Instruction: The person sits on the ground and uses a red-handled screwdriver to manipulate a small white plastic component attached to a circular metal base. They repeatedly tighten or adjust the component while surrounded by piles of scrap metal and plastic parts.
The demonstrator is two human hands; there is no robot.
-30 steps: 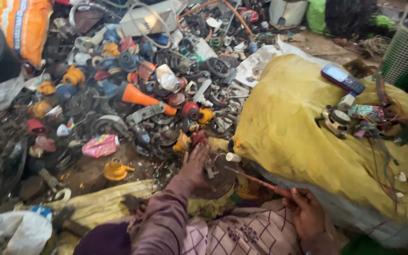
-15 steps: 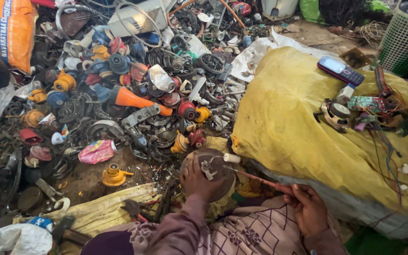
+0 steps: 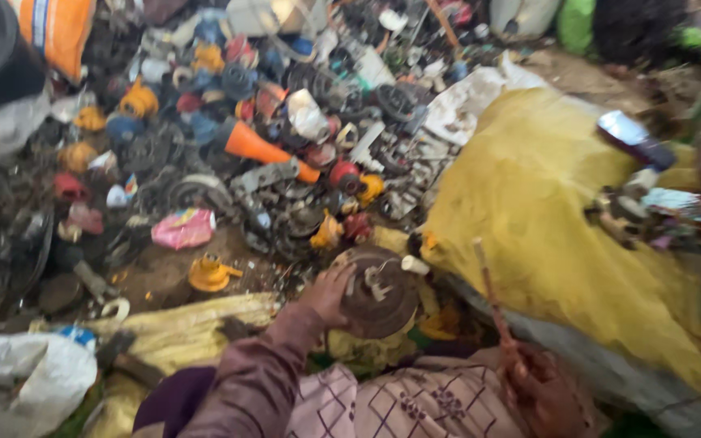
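Right now the left hand [image 3: 330, 294] is gripping the rim of a round rusty motor part [image 3: 376, 292], steadying it on the lap, just in front of the scrap pile [image 3: 269, 146] and beside the yellow sack [image 3: 545, 219]. The right hand [image 3: 539, 388] is closing around a thin reddish rod [image 3: 492, 300], which is angling up towards the part. This looks like the prying stage, so the tip is needing a firm seat against the white fitting [image 3: 414, 264] while the left hand is bracing.
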